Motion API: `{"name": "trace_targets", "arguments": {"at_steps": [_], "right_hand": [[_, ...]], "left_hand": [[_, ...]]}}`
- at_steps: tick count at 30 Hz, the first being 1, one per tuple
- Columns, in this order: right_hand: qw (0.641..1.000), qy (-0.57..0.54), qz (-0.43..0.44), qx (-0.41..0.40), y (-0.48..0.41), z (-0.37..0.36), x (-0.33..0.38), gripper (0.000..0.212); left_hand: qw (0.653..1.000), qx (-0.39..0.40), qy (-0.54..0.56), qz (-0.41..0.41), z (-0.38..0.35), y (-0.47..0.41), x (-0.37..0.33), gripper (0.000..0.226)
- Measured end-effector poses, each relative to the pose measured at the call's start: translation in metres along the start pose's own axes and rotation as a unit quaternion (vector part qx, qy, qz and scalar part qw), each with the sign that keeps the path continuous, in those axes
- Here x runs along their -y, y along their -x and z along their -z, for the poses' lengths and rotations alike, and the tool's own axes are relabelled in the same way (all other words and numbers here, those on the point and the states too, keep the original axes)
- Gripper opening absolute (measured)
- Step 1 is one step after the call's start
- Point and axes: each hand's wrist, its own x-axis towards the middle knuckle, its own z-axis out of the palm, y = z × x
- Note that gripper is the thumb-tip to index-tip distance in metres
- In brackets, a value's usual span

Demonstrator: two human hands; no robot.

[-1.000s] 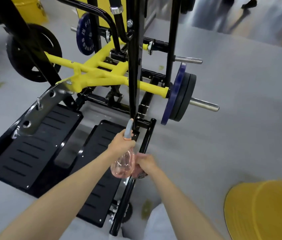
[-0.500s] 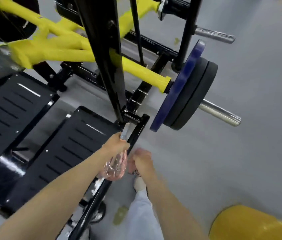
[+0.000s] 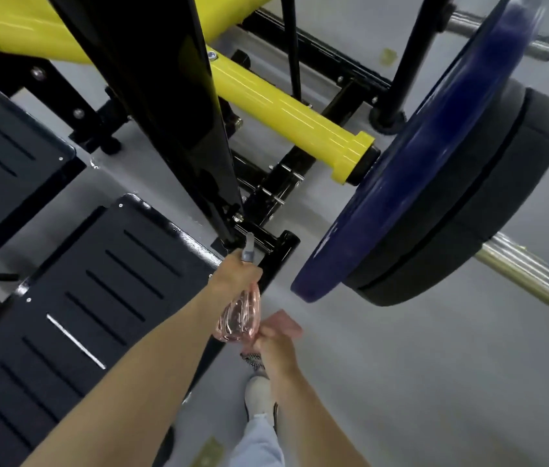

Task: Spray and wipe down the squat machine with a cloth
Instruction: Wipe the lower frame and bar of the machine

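The squat machine has a black frame [image 3: 151, 96], yellow arms [image 3: 286, 106] and black slotted foot plates [image 3: 104, 284]. My left hand [image 3: 236, 274] grips a clear pink spray bottle [image 3: 241, 318] by its neck, its grey nozzle [image 3: 248, 249] pointing at the foot of the black upright. My right hand [image 3: 274, 338] is just right of the bottle, low by the frame rail, and holds a patterned cloth [image 3: 254, 360], most of it hidden under the hand.
A blue weight plate [image 3: 401, 170] and black plates [image 3: 475, 197] sit on a steel sleeve [image 3: 529, 274] to the right. Grey floor [image 3: 434, 382] spreads right of the machine. My white shoe [image 3: 257, 396] and pale trouser leg are below my hands.
The view has moved closer and lower toward the base of the upright. Both hands stay near the frame corner, the left keeping the bottle and the right staying beside it.
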Motion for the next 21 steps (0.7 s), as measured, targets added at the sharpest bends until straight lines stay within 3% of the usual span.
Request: {"name": "trace_targets", "arguments": {"at_steps": [5, 9, 12, 18, 21], "right_hand": [[1.000, -0.016, -0.005, -0.016, -0.017, 0.008, -0.007, 0.023], [1.000, 0.006, -0.004, -0.015, -0.018, 0.012, -0.018, 0.018], [0.999, 0.026, -0.024, -0.032, -0.020, 0.014, -0.028, 0.040], [0.996, 0.052, -0.072, -0.022, 0.006, 0.004, -0.040, 0.011], [0.995, 0.049, -0.088, -0.022, 0.020, -0.011, -0.056, 0.018]], "left_hand": [[1.000, 0.003, 0.011, 0.006, -0.009, -0.028, -0.004, 0.027], [0.997, 0.044, -0.067, -0.001, -0.021, -0.014, -0.008, 0.021], [0.992, 0.059, -0.113, -0.005, -0.030, 0.010, -0.002, 0.020], [0.990, 0.110, -0.091, 0.009, -0.037, 0.043, 0.063, 0.019], [0.991, 0.069, -0.117, 0.020, -0.030, 0.067, 0.107, 0.017]]}}
